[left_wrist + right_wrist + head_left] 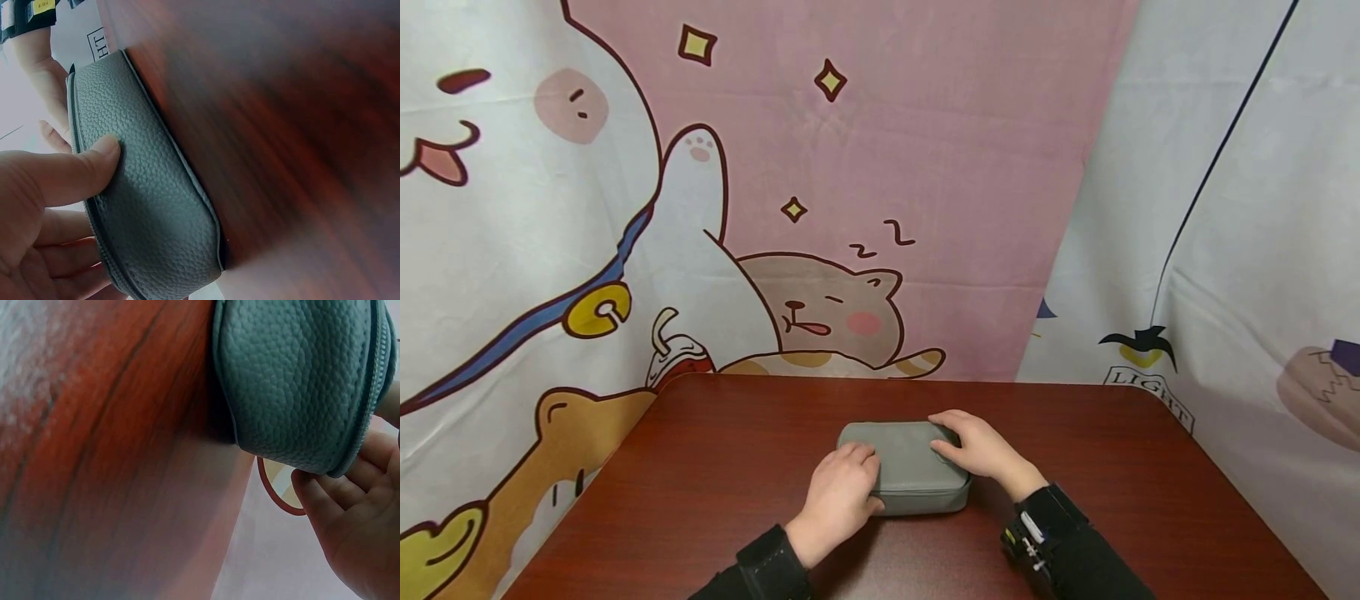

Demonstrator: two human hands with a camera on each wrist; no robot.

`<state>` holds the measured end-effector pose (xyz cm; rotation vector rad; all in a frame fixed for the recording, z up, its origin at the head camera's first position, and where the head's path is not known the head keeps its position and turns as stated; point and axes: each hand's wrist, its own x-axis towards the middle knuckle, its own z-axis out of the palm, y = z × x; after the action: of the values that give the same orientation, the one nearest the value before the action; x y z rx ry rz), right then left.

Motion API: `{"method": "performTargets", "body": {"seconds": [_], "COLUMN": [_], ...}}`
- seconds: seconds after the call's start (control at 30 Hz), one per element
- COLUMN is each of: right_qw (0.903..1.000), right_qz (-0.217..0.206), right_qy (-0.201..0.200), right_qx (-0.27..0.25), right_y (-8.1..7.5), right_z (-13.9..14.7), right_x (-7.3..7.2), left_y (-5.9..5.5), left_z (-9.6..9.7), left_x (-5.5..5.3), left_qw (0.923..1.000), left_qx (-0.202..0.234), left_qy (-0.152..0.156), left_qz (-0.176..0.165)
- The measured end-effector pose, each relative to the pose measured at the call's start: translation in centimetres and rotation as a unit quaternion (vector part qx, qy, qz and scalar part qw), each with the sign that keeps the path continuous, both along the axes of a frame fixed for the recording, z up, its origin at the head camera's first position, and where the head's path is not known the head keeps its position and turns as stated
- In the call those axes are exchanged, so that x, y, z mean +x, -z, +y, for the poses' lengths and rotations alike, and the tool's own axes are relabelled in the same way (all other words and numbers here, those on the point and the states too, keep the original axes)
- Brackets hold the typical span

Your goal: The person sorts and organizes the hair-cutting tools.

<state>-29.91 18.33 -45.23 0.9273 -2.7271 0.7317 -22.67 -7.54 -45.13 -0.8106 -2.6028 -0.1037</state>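
Note:
A grey-green zippered case [917, 458] with a pebbled, leather-like surface lies flat on the table. My left hand [842, 483] grips its left end, fingers over the top. In the left wrist view the thumb [103, 153] presses the front side, below the zipper. At the far right corner, my right hand [981, 450] holds the case, the thumb on the lid and the other fingers toward the back edge. The right wrist view shows the zipper [369, 394] along the side, and right-hand fingers [322, 500] partly hidden behind the case.
The case rests on a reddish-brown wooden table [715, 467]. Behind the table hangs a pink and white cloth [925, 125] printed with cartoon animals. Small devices [1030, 537] are strapped to the dark right sleeve [1075, 542].

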Motion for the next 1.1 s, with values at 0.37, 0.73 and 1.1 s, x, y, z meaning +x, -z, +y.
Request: {"method": "performTargets", "body": {"seconds": [0.37, 0.73, 1.1], "right_qw": [0.9999, 0.9986, 0.9928], "right_qz": [-0.013, -0.025, -0.074], "right_qy": [0.004, -0.007, -0.014], "right_qx": [-0.006, -0.047, -0.094], "right_y": [-0.2, -0.2, -0.1], "right_z": [0.5, 1.0, 0.9], "right_x": [0.5, 1.4, 2.7], "left_y": [0.1, -0.6, -0.6], "left_z": [-1.1, -2.8, -4.5], "left_x": [-1.7, -4.6, -8.2], "left_qw": [0.9998, 0.9968, 0.9864], "left_qx": [-0.001, -0.027, -0.037], "left_qy": [0.014, 0.066, 0.152], "left_qz": [-0.011, -0.036, -0.050]}}
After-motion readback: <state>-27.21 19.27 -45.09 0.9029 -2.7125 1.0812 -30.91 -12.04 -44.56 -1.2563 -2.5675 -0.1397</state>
